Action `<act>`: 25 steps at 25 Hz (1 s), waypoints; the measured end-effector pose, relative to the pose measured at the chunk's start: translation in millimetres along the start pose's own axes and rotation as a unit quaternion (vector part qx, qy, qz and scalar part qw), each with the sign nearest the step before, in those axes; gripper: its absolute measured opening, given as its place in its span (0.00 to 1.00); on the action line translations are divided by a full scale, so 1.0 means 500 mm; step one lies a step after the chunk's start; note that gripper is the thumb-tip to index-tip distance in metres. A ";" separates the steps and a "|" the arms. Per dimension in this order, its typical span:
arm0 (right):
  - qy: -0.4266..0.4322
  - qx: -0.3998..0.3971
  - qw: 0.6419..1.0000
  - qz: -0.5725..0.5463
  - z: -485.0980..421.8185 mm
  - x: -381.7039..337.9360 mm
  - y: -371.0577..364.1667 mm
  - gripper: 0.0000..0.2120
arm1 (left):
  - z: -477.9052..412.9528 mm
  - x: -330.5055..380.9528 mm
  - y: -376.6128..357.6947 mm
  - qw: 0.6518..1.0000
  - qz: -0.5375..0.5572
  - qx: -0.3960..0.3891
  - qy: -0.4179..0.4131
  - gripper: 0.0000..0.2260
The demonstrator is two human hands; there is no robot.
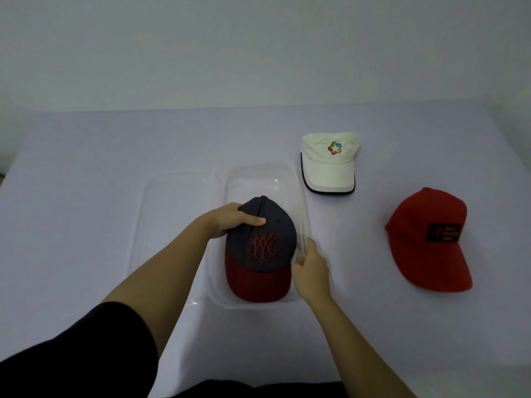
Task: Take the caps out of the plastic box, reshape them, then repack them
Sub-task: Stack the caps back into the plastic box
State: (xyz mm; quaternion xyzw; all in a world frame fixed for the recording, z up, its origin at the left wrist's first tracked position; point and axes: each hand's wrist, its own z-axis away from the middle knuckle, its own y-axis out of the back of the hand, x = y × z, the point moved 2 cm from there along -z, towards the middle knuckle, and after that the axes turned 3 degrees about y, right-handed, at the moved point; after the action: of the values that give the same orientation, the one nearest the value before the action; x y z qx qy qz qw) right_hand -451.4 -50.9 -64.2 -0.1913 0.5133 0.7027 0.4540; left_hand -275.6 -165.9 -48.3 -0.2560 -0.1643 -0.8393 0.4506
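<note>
red cap (428, 239) patch text: blurred | left hand (230, 218) fingers: hidden behind dark cap (261, 248)

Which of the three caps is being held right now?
The dark navy cap with the maroon brim, gripped by the left hand at the plastic box. The white cap and red cap lie untouched on the table.

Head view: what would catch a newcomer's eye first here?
The navy cap with a red brim, centre, gripped by the left hand in the clear plastic box, whose right wall the right hand holds. Right of it lie a white cap, farther, and a red cap, nearer.
</note>
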 end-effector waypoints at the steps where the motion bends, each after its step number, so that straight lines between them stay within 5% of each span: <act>1: 0.001 0.004 1.000 0.004 0.000 0.001 -0.001 0.19 | -0.001 -0.003 0.001 1.000 -0.007 0.013 0.000 0.27; 6: 0.000 -0.008 1.000 -0.010 -0.003 0.004 -0.002 0.22 | 0.012 0.022 0.000 0.995 -0.065 0.076 -0.013 0.43; 10: 0.021 -0.039 0.994 -0.103 -0.010 -0.008 0.042 0.26 | 0.045 0.073 -0.016 0.975 -0.126 0.156 -0.092 0.39; 14: 0.113 0.049 0.986 -0.115 -0.044 -0.023 0.167 0.21 | 0.075 0.164 -0.066 0.926 -0.109 0.278 -0.232 0.30; 18: 0.198 0.185 0.960 -0.076 -0.102 0.029 0.350 0.20 | 0.037 0.258 -0.210 0.938 -0.069 0.210 -0.267 0.25; 21: 0.186 0.245 0.951 -0.039 -0.140 0.119 0.473 0.22 | -0.034 0.283 -0.337 0.966 -0.056 0.108 -0.227 0.26; 25: 0.069 0.163 0.983 -0.056 -0.203 0.252 0.610 0.42 | -0.134 0.298 -0.478 0.984 -0.084 0.010 -0.159 0.35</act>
State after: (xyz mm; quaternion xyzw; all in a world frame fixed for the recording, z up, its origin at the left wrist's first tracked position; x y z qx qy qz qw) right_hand -790.8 -104.9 -30.2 -0.1915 0.6394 0.5684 0.4811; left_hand -564.3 -171.0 -27.8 -0.3669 -0.2626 -0.8212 0.3492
